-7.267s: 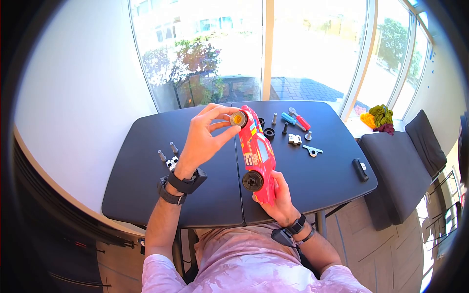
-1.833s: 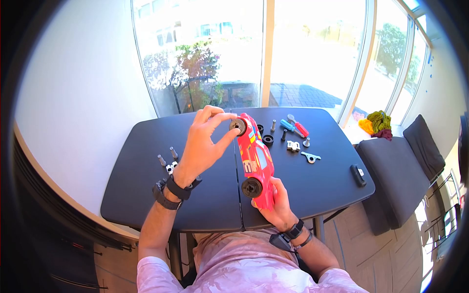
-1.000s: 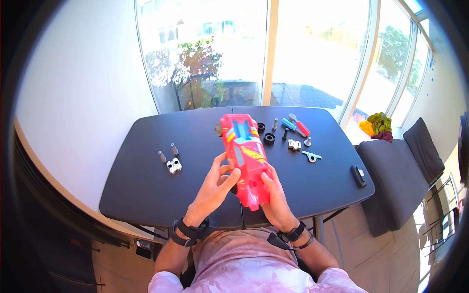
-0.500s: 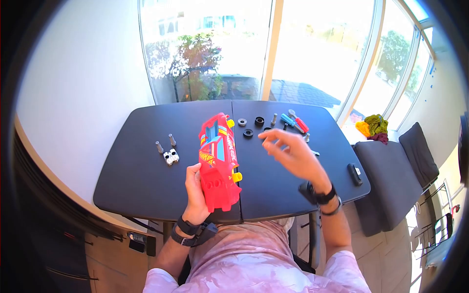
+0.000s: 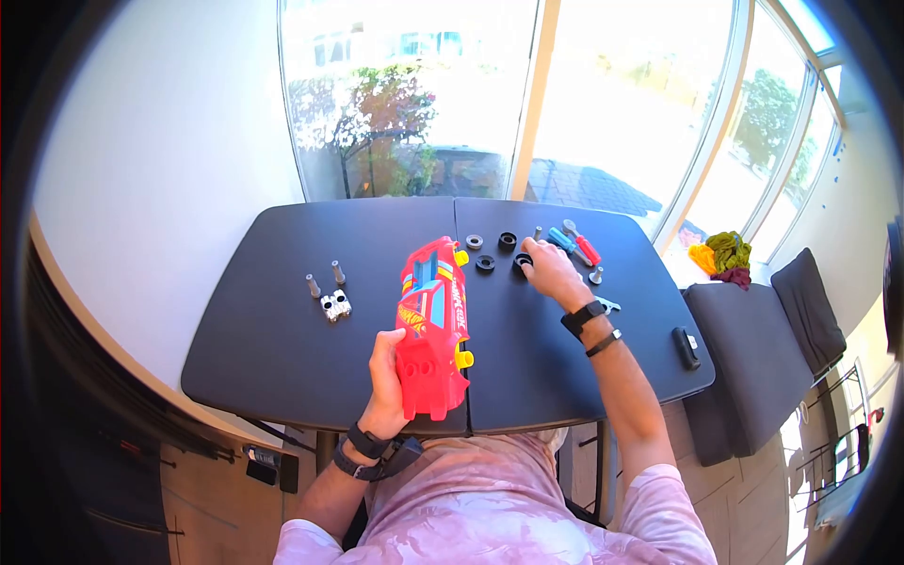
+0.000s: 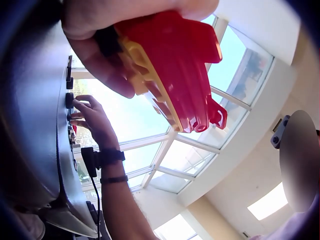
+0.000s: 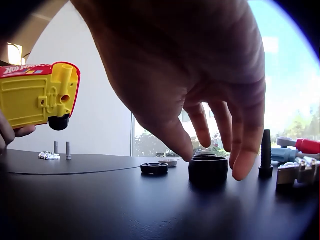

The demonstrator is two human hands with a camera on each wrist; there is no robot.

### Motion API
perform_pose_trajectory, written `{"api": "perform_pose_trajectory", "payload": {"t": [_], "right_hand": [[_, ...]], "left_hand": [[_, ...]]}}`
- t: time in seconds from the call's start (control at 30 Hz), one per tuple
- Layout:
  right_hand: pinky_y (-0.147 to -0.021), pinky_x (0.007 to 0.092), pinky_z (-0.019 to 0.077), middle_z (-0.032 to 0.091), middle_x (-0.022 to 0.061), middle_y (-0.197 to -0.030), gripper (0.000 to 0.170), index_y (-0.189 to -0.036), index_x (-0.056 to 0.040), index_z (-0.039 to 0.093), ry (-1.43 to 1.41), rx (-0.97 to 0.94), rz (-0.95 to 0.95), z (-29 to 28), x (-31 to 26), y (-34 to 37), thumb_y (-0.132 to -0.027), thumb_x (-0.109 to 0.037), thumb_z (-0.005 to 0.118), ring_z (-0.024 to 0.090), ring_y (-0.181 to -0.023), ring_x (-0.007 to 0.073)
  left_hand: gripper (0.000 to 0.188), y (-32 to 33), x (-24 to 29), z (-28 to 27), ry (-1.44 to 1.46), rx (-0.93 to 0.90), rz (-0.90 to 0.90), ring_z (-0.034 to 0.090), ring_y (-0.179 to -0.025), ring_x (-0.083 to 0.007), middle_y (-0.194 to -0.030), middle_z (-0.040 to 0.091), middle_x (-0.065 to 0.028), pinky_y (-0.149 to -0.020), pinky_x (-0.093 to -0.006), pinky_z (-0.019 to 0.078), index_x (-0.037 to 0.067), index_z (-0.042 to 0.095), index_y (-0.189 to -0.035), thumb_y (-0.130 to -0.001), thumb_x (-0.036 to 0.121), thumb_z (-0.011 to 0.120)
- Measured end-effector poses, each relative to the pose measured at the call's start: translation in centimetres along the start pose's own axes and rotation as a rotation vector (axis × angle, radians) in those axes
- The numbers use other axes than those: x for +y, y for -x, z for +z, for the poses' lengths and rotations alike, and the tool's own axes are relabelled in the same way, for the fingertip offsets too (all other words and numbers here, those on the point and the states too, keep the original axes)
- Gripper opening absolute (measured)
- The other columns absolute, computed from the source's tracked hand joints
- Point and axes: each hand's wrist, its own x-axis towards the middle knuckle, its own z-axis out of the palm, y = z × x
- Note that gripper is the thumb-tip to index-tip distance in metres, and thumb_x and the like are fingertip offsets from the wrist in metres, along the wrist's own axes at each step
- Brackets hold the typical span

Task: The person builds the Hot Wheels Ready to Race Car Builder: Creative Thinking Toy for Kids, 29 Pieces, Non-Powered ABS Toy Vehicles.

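My left hand (image 5: 384, 386) grips the rear of a red toy car (image 5: 433, 320), tilted above the table. Yellow hubs stick out of its right side without wheels. In the right wrist view, the car's yellow underside (image 7: 30, 100) and one black wheel (image 7: 59, 122) show. My right hand (image 5: 558, 275) reaches down to a black ring (image 5: 523, 265) on the table. Thumb and fingers stand on both sides of this ring (image 7: 208, 170), with a gap on the finger side. Close to its left lie a flat black ring (image 5: 485, 264), a grey-topped ring (image 5: 474, 242) and another black ring (image 5: 507, 240).
Blue (image 5: 562, 239) and red (image 5: 588, 250) screwdrivers lie beyond my right hand, near a grey wrench-shaped piece (image 5: 608, 306). At the left are a silver block (image 5: 335, 305) and two grey bolts (image 5: 325, 280). A black device (image 5: 686, 348) lies near the table's right edge.
My right hand has let go of the car and moved right, then down around the black ring. My left hand now holds the car alone. Two rings have appeared on the table.
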Motion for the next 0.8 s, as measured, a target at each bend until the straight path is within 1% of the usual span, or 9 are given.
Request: {"api": "perform_pose_trajectory", "payload": {"t": [0.13,0.23,0.3,0.33,0.43,0.53,0.63,0.73,0.8], "right_hand": [[-0.101,0.0522,0.0562,0.075,0.0229,-0.125,0.023,-0.114,-0.0025,0.073,0.052,-0.044,0.02,0.3,-0.3,0.3,-0.096,-0.015,0.078,0.071,-0.12,0.0428],[-0.096,0.0521,0.0578,0.077,0.0213,-0.117,0.022,-0.109,-0.002,0.074,0.071,-0.058,-0.016,0.2,0.0,0.5,-0.093,-0.016,0.08,0.073,-0.111,0.0428],[-0.092,0.0521,0.0588,0.079,0.0207,-0.114,0.023,-0.108,-0.0019,0.075,0.005,-0.1,-0.032,-1.5,-1.0,1.3,-0.091,-0.016,0.082,0.075,-0.106,0.0437],[-0.087,0.0495,0.0599,0.08,0.0168,-0.105,0.021,-0.107,-0.0036,0.075,-0.075,-0.05,-0.065,-2.2,-1.8,2.2,-0.093,-0.018,0.082,0.078,-0.106,0.0379],[-0.086,0.0435,0.0631,0.08,0.0144,-0.107,0.033,-0.121,-0.0042,0.077,-0.428,0.002,-0.054,-5.7,-6.1,6.0,-0.094,-0.021,0.087,0.08,-0.104,0.0304],[-0.086,0.0381,0.065,0.078,0.0118,-0.109,0.047,-0.14,-0.0065,0.075,-0.75,0.007,-0.136,-9.1,-10.7,10.9,-0.096,-0.016,0.088,0.079,-0.102,0.023],[-0.089,0.0359,0.0653,0.076,0.0117,-0.115,0.056,-0.148,-0.0086,0.073,-0.842,0.012,-0.273,-10.1,-13.7,14.7,-0.095,-0.007,0.089,0.077,-0.1,0.0213],[-0.09,0.0355,0.0653,0.075,0.0118,-0.119,0.057,-0.148,-0.0095,0.074,-0.759,0.104,-0.382,-9.0,-15.7,16.6,-0.093,-0.007,0.091,0.076,-0.099,0.0215],[-0.089,0.0354,0.0651,0.074,0.0115,-0.119,0.059,-0.148,-0.0092,0.074,-0.718,0.144,-0.378,-8.2,-16.6,17.2,-0.092,-0.009,0.092,0.076,-0.099,0.0217]], "left_hand": [[0.072,0.3,0.3,0.4,-0.012,-0.007,-0.022,0.08,-0.112,-0.0358,-0.131,0.076,-0.021,-0.096,-0.0491,0.0658,-0.004,0.056,-0.149,-0.104,0.053,0.056],[0.07,0.4,0.4,0.1,-0.014,-0.051,-0.048,0.078,-0.115,-0.0258,-0.132,0.075,-0.0148,-0.098,-0.0415,0.0639,0.002,0.056,-0.148,-0.103,0.055,0.061],[0.07,0.1,0.1,-0.5,0.001,-0.033,-0.04,0.078,-0.113,-0.0261,-0.132,0.075,-0.0149,-0.097,-0.042,0.0643,0.002,0.056,-0.148,-0.103,0.055,0.061],[0.07,0.0,0.0,-0.6,0.008,-0.027,-0.038,0.079,-0.112,-0.0262,-0.131,0.075,-0.015,-0.097,-0.0423,0.0645,0.002,0.056,-0.148,-0.103,0.055,0.061],[0.069,-0.1,-0.1,-0.1,0.056,0.009,-0.011,0.08,-0.109,-0.027,-0.13,0.076,-0.0151,-0.094,-0.0422,0.0656,0.003,0.056,-0.15,-0.105,0.055,0.061],[0.071,0.1,0.2,0.2,0.019,-0.074,0.013,0.079,-0.117,-0.0306,-0.136,0.074,-0.0187,-0.097,-0.047,0.0666,0.001,0.055,-0.154,-0.111,0.058,0.057],[0.076,0.2,0.2,0.2,-0.008,-0.065,0.013,0.079,-0.116,-0.0272,-0.137,0.074,-0.0168,-0.096,-0.0448,0.0678,0.004,0.052,-0.158,-0.114,0.065,0.055],[0.077,0.1,0.0,0.2,0.016,-0.05,0.003,0.079,-0.117,-0.0237,-0.139,0.073,-0.0147,-0.096,-0.0425,0.0681,0.005,0.05,-0.16,-0.115,0.067,0.054],[0.077,0.3,0.0,0.2,-0.012,-0.069,0.018,0.079,-0.118,-0.0221,-0.14,0.073,-0.014,-0.096,-0.041,0.0682,0.005,0.051,-0.159,-0.114,0.067,0.054]]}}
